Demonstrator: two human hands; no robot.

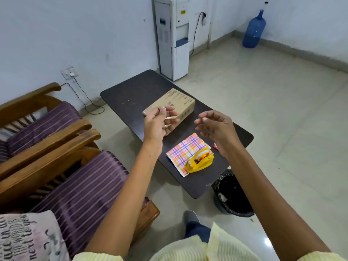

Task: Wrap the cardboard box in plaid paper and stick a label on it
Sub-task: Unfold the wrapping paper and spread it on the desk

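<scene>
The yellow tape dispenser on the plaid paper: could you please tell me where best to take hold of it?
Pinch the tape dispenser from above across its flat sides at the taller roll end, away from the cutter nearest the person; the open right hand hovers closest.

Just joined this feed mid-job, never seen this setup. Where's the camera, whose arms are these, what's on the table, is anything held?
No machine: a person works bare-handed, filmed by one camera on their head, looking down. The left hand pinches a thin pale strip, possibly tape; the right hand is open, holding nothing. On the dark table lie the unwrapped cardboard box and folded plaid paper, with a yellow tape dispenser on the paper.
</scene>
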